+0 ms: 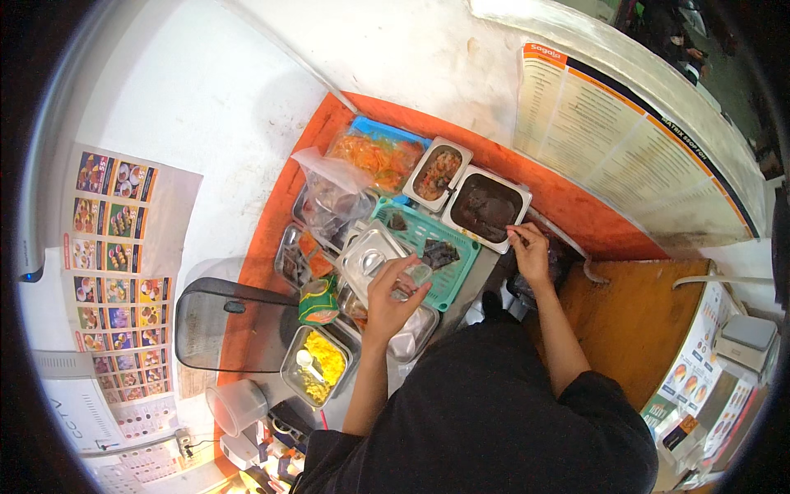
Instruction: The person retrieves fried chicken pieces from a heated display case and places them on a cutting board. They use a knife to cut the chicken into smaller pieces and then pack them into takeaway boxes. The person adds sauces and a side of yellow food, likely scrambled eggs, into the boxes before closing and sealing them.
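My left hand (392,295) holds a small clear plastic cup (419,275) over a steel lid and the edge of a green plastic basket (472,250). My right hand (529,250) is at the near right corner of a steel pan of dark sauce (484,207), its thumb and fingers pinched together; whether they grip a utensil there I cannot tell. Beside that pan stands a smaller steel pan of chopped food (438,175). Dark packets (439,252) lie in the basket. The steel lid with a round recessed handle (369,252) lies left of the basket.
A bag of orange shredded food (378,159) lies at the back. To the left are a clear plastic bag (333,194), a green packet (318,301), a tub of yellow food with a white scoop (326,358) and an empty clear container (237,404). A wooden surface (623,327) stands at right.
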A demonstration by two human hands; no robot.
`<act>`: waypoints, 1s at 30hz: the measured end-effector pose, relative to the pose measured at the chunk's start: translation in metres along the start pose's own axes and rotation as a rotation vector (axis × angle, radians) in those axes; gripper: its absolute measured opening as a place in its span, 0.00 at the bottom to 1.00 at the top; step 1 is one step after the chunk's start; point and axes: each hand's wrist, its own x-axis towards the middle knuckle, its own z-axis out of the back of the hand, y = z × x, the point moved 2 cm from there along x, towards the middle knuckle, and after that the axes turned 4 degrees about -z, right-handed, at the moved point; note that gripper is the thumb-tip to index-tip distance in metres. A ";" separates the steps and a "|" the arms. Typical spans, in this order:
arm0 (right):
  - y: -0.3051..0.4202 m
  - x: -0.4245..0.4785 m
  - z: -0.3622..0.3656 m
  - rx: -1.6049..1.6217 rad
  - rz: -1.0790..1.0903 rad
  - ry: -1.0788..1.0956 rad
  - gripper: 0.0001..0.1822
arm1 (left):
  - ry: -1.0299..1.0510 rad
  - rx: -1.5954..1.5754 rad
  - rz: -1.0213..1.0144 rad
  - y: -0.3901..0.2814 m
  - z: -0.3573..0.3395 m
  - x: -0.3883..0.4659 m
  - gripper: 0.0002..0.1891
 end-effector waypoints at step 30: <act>0.094 0.007 0.089 0.841 -0.276 -0.369 0.10 | 0.030 0.109 -0.089 0.017 -0.069 0.101 0.30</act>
